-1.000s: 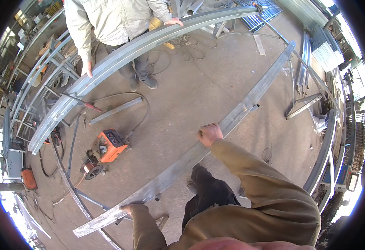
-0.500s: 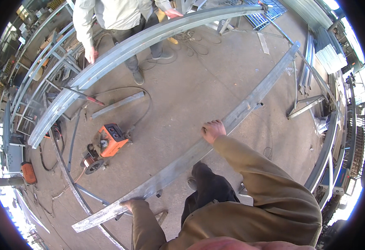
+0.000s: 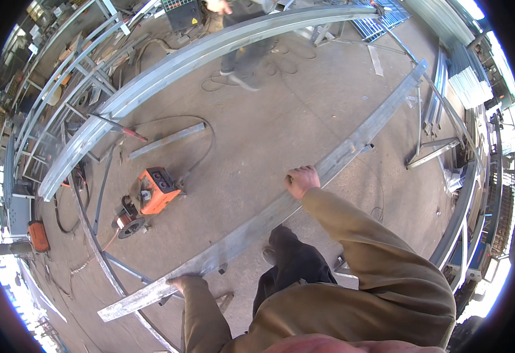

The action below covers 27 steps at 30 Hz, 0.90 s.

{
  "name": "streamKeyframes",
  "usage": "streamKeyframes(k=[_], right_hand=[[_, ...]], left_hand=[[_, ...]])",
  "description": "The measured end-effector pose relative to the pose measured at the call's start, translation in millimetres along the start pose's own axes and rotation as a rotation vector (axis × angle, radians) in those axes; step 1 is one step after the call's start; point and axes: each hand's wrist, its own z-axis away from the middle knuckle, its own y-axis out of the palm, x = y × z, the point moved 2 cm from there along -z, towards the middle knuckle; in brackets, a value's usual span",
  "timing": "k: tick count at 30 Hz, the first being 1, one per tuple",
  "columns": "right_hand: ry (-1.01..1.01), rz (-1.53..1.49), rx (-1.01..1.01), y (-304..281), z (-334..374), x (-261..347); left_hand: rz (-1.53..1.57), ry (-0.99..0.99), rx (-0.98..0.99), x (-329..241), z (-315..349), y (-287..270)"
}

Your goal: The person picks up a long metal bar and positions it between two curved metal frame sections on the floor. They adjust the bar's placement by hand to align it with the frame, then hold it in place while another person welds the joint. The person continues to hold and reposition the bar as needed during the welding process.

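A long grey metal beam [image 3: 240, 232] runs slantwise before me, from the lower left to the upper right, with its ends on stands. My right hand [image 3: 302, 181] is closed over its middle, fingers curled at the far edge. Nearer the left end, my left hand [image 3: 182, 281] grips the near edge; part of its fingers is hidden by the sleeve and the beam. Short tube stubs [image 3: 222, 269] stick out along the near side. Beyond lies a second long metal beam [image 3: 169, 69], raised on supports.
An orange welding machine [image 3: 158, 191] with a wire spool [image 3: 130, 226] stands on the floor between the beams. A loose metal bar [image 3: 168, 141] and cables lie near it. Past the far beam is a co-worker's hand [image 3: 218, 6]. Metal sheets [image 3: 468, 82] are stacked at far right.
The co-worker has stepped away from the far beam to the right and let go of it; their foot is blurred. My hands stay on the near beam, almost unmoved.
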Motion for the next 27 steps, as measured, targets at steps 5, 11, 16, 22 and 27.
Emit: streamKeyframes(k=[5,11,16,22,27], right_hand=[[0.022,-0.005,0.011,0,0,0],[0.009,0.002,0.015,2,2,-1],[-0.012,0.005,-0.011,3,2,-2],[-0.008,0.016,0.014,-1,2,-2],[-0.006,0.011,0.005,0,2,-2]], left_hand=[[0.011,0.013,0.036,-2,3,2],[0.157,-0.001,-0.113,-3,-3,1],[0.117,0.016,0.016,5,-29,-6],[0.159,0.076,0.010,12,-64,-14],[0.154,0.071,0.018,10,-60,-13]])
